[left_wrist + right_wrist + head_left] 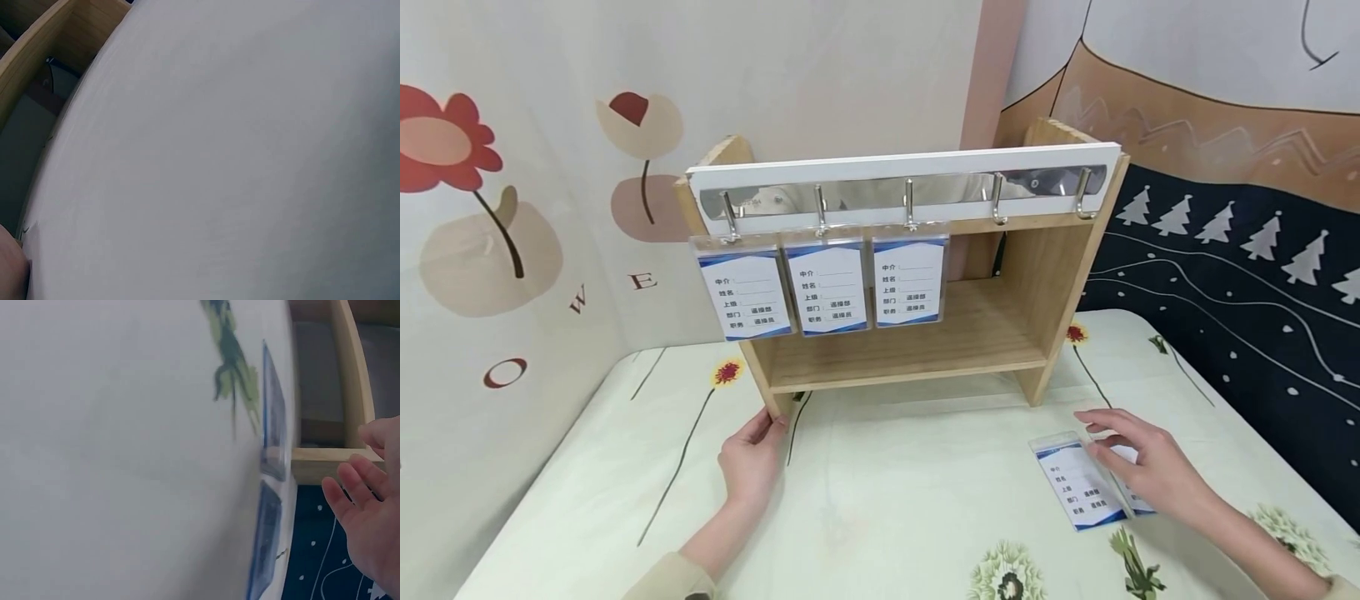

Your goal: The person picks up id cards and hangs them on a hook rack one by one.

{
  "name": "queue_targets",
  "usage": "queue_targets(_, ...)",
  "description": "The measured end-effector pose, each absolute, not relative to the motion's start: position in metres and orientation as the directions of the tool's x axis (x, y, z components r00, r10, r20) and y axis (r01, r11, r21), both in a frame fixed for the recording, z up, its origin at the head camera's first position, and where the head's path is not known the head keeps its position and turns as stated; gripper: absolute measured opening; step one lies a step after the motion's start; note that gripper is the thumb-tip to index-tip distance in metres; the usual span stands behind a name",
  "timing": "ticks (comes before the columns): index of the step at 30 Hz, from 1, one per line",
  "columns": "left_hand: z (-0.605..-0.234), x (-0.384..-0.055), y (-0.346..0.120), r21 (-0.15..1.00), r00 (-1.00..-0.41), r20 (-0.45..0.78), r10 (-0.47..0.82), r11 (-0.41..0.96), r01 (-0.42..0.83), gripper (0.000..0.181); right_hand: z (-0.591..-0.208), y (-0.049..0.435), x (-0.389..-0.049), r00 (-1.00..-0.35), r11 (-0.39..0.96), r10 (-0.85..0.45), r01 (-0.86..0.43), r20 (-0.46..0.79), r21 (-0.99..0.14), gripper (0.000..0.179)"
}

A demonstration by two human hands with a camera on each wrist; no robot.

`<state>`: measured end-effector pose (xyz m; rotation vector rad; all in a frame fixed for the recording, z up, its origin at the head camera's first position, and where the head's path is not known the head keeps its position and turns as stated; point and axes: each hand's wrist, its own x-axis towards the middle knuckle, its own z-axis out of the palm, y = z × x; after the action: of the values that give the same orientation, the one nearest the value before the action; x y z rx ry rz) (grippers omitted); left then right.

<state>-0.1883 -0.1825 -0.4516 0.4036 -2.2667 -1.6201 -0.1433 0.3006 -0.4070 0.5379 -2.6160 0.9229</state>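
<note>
A small wooden shelf stands on the table, with a white hook rail along its top front. Three clear-sleeved ID badge holders hang at the rail's left: the left badge, the middle badge and the third badge. My left hand grips the foot of the shelf's left side panel between thumb and fingers. Two more badges lie flat at the right: one badge shows fully, the other is partly covered by my right hand. That hand hovers with loosely bent fingers, holding nothing.
Two bare metal hooks, a fourth hook and a fifth hook, are at the rail's right. A pale flower-print cloth covers the table. Patterned curtains close in behind and at both sides.
</note>
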Motion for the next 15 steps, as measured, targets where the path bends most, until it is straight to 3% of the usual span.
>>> queue_targets(15, -0.447, -0.186, -0.181, 0.955, -0.905, 0.092, -0.415, 0.296, -0.038, 0.04, -0.424, 0.308, -0.146, -0.94, 0.757, -0.243, -0.338, 0.24, -0.559, 0.047)
